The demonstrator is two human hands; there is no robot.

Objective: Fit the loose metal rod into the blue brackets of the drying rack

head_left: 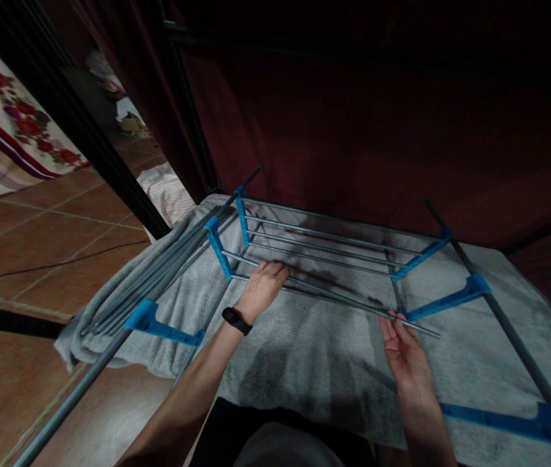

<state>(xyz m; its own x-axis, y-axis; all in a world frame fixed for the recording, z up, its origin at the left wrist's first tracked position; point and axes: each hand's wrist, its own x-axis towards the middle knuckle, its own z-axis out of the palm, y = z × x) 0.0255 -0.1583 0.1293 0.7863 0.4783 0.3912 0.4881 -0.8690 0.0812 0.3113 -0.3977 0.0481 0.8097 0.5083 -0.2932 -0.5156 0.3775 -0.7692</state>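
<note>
A thin grey metal tube (336,296) slants across the front of a partly built rack with blue plastic brackets. My left hand (264,285), a black band (236,320) on its wrist, is closed over the tube left of its middle. My right hand (406,355), palm up, has its fingertips at the tube near its right end, which sticks out past a blue bracket (443,305). The tube's left end meets another blue bracket (218,248). Behind it, several parallel tubes (324,235) span between the far brackets.
Several loose tubes (159,269) lie bunched on the grey blanket (299,350) at the left. Long uprights run toward me through a near-left bracket (159,324) and a near-right bracket (513,425). A dark red curtain (353,143) hangs behind; tiled floor (81,233) shows at left.
</note>
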